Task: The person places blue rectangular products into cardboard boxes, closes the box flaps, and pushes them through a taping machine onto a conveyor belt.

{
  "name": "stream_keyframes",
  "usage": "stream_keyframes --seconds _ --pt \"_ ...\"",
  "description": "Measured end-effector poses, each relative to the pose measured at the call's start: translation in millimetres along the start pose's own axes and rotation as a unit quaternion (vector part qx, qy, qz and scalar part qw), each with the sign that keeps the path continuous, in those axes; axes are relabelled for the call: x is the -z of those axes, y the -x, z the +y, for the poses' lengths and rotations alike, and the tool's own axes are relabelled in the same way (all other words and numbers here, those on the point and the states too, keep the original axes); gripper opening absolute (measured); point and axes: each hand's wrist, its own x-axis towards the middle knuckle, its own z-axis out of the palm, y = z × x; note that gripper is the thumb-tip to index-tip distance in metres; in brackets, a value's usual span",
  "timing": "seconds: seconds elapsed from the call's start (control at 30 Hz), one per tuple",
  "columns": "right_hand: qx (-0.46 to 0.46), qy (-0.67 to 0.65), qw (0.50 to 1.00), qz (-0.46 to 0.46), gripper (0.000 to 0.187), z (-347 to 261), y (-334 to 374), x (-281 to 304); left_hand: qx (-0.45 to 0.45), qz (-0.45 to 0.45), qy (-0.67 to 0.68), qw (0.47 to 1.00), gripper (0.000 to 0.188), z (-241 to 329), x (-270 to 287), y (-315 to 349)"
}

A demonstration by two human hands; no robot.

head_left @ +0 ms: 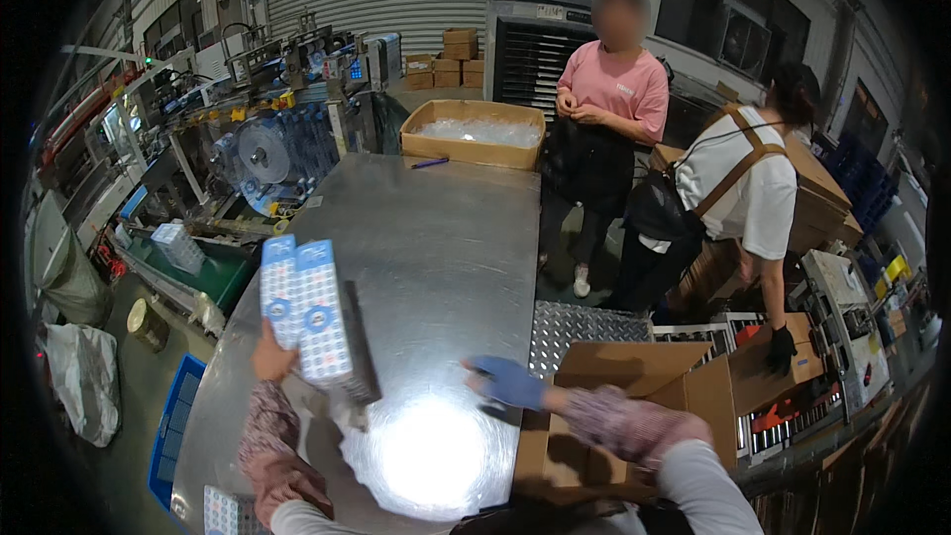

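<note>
Two tall blue-and-white patterned cartons (322, 322) stand side by side over the left part of the metal table (426, 238). My left hand (272, 355) is closed against their left side, and its far fingers are hidden. My right hand (507, 381), in a blue fingerless-looking glove, hangs over the table's right edge with nothing in it and its fingers apart. Just beside its forearm is an open brown cardboard box (634, 362); part of its inside is covered by my arm. Another patterned carton (230, 512) shows at the lower left.
A shallow box of clear plastic (475, 124) and a pen (429, 163) lie at the table's far end. On the left are a machine with a green conveyor (213, 272) carrying a carton and a blue crate (176, 426). Two co-workers stand at right, near a roller conveyor (792, 426).
</note>
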Motion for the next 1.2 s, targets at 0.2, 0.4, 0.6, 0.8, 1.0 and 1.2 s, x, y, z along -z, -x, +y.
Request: stream_keyframes --seconds 0.2,0.4,0.6,0.8,1.0,1.2 --pt "-0.012 -0.149 0.962 0.226 0.065 20.7 -111.5 -99.1 -0.075 -0.059 0.02 0.995 0.1 151.6 -13.4 143.0" --pt "-0.134 -0.171 0.976 -0.033 0.075 7.0 78.9 -33.5 -0.102 -0.111 0.254 0.955 0.09 166.4 23.1 291.1" --pt "-0.085 -0.285 0.951 -0.089 0.115 61.9 56.4 -16.0 0.279 -0.412 0.574 0.65 0.065 158.0 -45.6 234.1" --pt "0.009 -0.111 0.991 0.07 0.111 3.2 161.9 91.6 0.037 -0.408 0.511 0.756 0.066 287.4 25.0 264.4" --pt "-0.099 -0.327 0.937 0.072 0.07 75.8 306.2 75.5 -0.391 -0.468 0.287 0.739 0.09 431.8 20.2 260.1" --pt "-0.21 -0.639 0.738 -0.062 0.057 111.2 330.8 32.5 -0.305 -0.827 0.062 0.468 0.083 501.0 -222.3 311.7"
